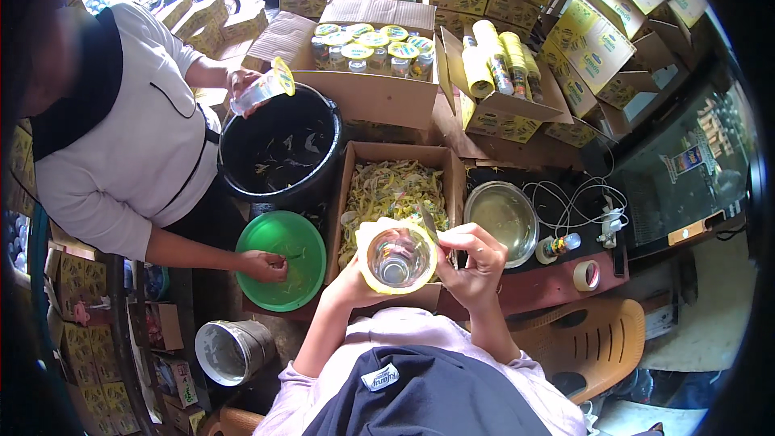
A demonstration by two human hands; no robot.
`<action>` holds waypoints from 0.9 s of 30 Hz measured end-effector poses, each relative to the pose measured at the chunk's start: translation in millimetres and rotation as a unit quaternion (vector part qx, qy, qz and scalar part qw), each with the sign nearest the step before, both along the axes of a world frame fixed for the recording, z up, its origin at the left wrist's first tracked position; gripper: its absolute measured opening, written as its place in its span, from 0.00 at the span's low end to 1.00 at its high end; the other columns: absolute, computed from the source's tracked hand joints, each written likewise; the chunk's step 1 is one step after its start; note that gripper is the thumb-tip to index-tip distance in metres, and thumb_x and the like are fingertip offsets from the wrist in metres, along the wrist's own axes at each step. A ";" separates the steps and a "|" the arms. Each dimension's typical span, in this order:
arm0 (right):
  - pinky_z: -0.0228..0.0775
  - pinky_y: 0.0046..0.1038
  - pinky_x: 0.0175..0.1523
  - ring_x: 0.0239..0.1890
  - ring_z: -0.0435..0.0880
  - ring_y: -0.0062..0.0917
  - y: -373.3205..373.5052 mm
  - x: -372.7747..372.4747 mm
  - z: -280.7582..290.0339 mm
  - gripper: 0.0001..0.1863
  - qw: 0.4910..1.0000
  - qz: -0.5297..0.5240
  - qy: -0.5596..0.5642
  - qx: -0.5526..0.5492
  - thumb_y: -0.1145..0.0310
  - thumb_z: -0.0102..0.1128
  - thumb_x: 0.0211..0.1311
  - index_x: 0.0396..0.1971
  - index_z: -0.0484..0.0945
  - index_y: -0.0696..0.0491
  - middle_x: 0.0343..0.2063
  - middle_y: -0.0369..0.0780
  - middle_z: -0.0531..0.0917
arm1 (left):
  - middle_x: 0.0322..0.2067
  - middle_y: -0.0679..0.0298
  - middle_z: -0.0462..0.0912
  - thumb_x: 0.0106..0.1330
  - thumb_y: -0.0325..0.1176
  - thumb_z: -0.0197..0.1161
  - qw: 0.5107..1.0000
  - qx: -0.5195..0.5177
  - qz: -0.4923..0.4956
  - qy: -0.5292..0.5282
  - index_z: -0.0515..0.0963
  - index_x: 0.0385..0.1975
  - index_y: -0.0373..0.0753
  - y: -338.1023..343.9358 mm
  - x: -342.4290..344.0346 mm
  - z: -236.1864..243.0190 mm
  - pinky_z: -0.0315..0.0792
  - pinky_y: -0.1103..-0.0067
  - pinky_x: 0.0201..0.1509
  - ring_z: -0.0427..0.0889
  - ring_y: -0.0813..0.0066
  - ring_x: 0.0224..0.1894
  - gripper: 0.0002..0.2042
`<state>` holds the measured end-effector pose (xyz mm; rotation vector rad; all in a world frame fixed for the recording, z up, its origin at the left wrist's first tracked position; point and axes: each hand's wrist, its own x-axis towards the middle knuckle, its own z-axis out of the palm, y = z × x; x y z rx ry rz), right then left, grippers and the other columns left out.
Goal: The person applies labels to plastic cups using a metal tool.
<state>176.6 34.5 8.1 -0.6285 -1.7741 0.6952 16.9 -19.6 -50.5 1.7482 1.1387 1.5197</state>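
A clear plastic cup with a torn yellow film edge around its rim faces me, mouth up. My left hand is closed around its left side. At the rim's right, my right hand pinches a thin dark blade, which looks like a small knife; its handle is hidden by the fingers. Just beyond both hands stands a cardboard box full of yellow film scraps.
A co-worker's hand holds a yellow-lidded cup over a black bucket; their other hand is in a green basin. A metal bowl, cables, a tape roll and an orange chair are right. Boxed cups stand behind.
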 end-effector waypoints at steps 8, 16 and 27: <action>0.72 0.21 0.28 0.24 0.80 0.24 0.0 2.0 0.9 0.10 1.000 0.018 -0.007 -0.014 0.84 0.62 0.36 0.24 0.78 0.57 0.22 0.41 0.80 | 0.42 0.58 0.68 0.35 0.29 0.74 0.997 -0.022 -0.055 -0.039 0.64 0.46 0.38 -1.2 -3.9 1.6 0.64 0.73 0.49 0.69 0.63 0.45 0.34; 0.70 0.19 0.27 0.22 0.79 0.22 4.8 3.0 -0.4 0.08 1.000 0.022 -0.009 -0.008 0.84 0.62 0.37 0.23 0.78 0.58 0.20 0.41 0.79 | 0.40 0.61 0.68 0.32 0.30 0.75 0.997 -0.036 -0.069 -0.024 0.64 0.42 0.40 -0.2 -1.3 10.0 0.66 0.76 0.46 0.69 0.71 0.44 0.33; 0.65 0.19 0.25 0.19 0.75 0.19 -1.9 -8.0 2.0 0.07 0.998 -0.057 -0.003 0.012 0.82 0.62 0.38 0.22 0.75 0.58 0.17 0.38 0.76 | 0.53 0.56 0.62 0.50 0.26 0.62 0.927 -0.141 -0.134 -0.322 0.53 0.57 0.33 -0.8 8.7 -8.0 0.56 0.74 0.61 0.61 0.69 0.57 0.33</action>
